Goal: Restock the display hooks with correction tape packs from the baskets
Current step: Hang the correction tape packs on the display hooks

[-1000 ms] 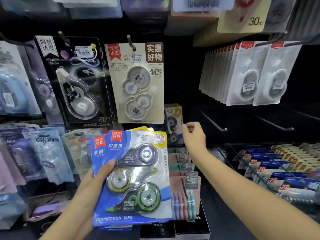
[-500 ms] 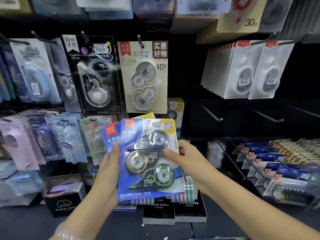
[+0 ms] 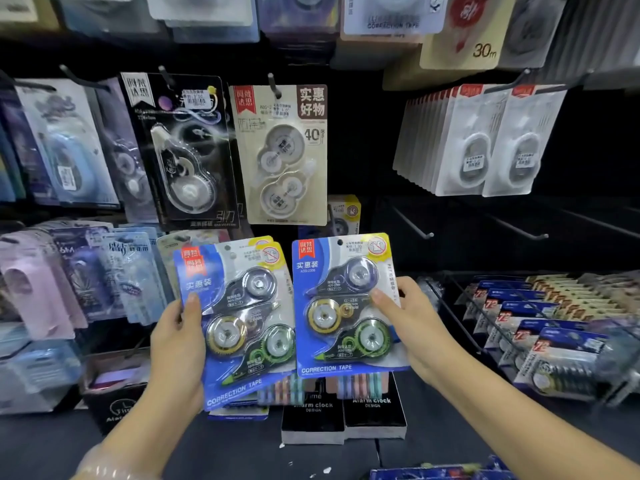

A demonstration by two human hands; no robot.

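Observation:
My left hand (image 3: 176, 344) grips a small stack of blue correction tape packs (image 3: 239, 317) by the left edge, thumb on the front card. A single blue pack (image 3: 343, 303) with three tape dispensers is held upright in my right hand (image 3: 412, 323), thumb across its front and fingers behind. The two lots sit side by side, just apart, in front of the display wall. Behind and above the single pack, one more of the same packs (image 3: 344, 213) hangs on a hook. Bare hooks (image 3: 414, 225) jut out of the dark panel to the right.
A black tape pack (image 3: 180, 150) and a beige twin pack (image 3: 284, 154) hang above my hands. White packs (image 3: 485, 140) fill hooks at upper right. A wire basket (image 3: 460, 327) of boxed goods stands at the right. Black alarm clock boxes (image 3: 343, 414) lie on the shelf below.
My right hand came back from the hook to the stack and has drawn the front pack off to the right. The left hand keeps the rest.

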